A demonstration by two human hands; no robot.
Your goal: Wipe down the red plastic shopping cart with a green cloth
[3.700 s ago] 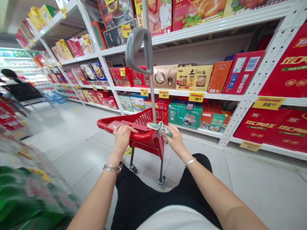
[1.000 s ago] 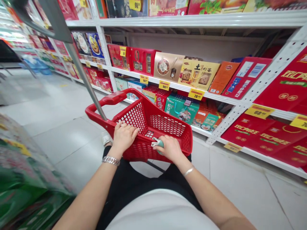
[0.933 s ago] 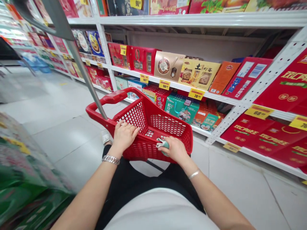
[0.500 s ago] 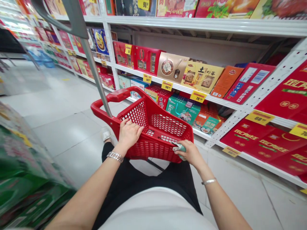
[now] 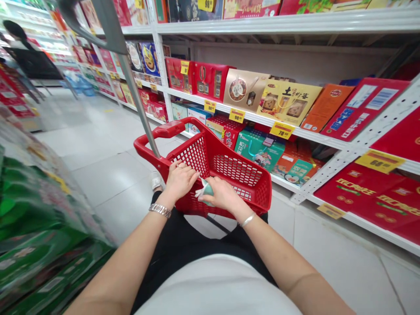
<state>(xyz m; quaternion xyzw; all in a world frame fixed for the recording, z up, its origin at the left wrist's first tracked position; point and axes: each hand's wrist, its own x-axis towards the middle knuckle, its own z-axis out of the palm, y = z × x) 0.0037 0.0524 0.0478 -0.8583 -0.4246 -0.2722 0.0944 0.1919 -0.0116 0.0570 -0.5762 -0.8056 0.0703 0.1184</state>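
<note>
The grey handle [image 5: 105,33] is cut off at upper left. Mid-frame, the right hand [image 5: 223,192] partly hides a pale green cloth [image 5: 207,194], seemingly crumpled with whitish edges, its grip clamped on it beside the red basket's [image 5: 229,153] near rim. The left hand [image 5: 180,179] clasps that rim.

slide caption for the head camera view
Left hand on a red shopping cart, right hand close beside, holding a green-and-white cloth.
</note>
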